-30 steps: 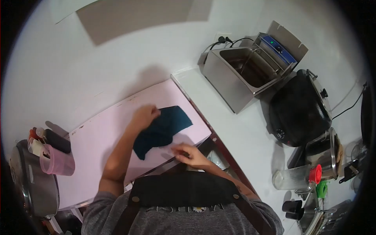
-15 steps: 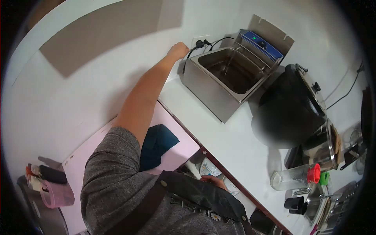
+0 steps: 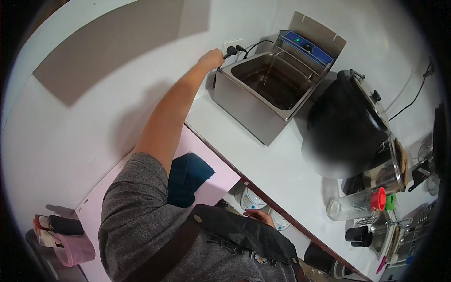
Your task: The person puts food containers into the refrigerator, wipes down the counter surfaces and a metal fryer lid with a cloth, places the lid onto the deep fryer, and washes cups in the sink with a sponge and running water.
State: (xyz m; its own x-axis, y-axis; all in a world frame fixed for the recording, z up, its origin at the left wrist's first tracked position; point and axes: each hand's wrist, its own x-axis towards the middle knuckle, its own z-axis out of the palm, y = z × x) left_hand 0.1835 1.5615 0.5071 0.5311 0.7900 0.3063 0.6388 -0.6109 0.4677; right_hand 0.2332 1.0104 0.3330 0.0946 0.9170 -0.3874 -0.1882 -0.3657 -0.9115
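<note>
My left hand (image 3: 211, 60) is stretched out to the wall at the left of the fryer. Its fingers are closed on a black power cord (image 3: 225, 57), just beside the black plug (image 3: 231, 50) at the wall outlet (image 3: 233, 43). The stainless steel deep fryer (image 3: 244, 105) stands on the white counter, with dark liquid in its tank and a green light on its blue control panel (image 3: 307, 48). My right hand (image 3: 260, 216) is low by my body at the counter's edge, partly hidden by the apron. Its visible fingers are loosely extended, with nothing seen in them.
A large black pot (image 3: 345, 113) with a lid stands right of the fryer. Nearer are a clear jug with a red lid (image 3: 352, 205) and black cups (image 3: 359, 235). A dark teal cloth (image 3: 190, 176) lies on the pink surface, and a pink basket (image 3: 75, 249) sits at far left.
My left hand has closed in on the cord by the plug, and the cord now runs into my fingers. My right hand's fingers have lifted slightly. The view has shifted a little.
</note>
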